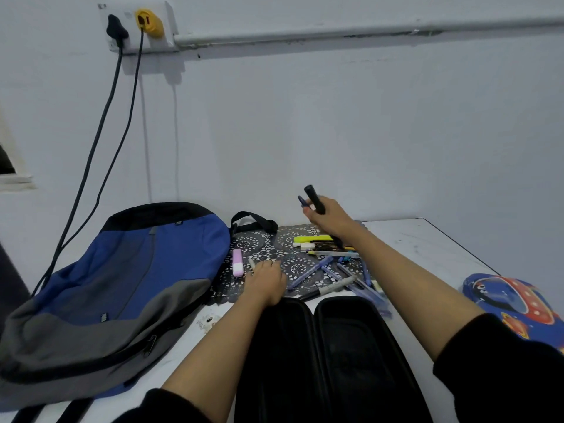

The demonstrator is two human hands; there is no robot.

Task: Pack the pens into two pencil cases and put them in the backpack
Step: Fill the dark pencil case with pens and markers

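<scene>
text: none legible | backpack [128, 270] label [104, 317]: blurred, unreadable

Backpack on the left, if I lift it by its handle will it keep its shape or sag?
Probably sags: the backpack lies flat and creased on the table, so it looks soft and nearly empty. Likely light for its size too. Its handle is a fabric loop, so it may swing.

Backpack [122, 285] lying at left of surface [427, 248]. Open pencil case [320, 346] front centre, right of backpack. Mat [297, 267] behind it, pens [335, 254] scattered on mat. Second pencil case [512, 303] far right, well apart from pens.
</scene>
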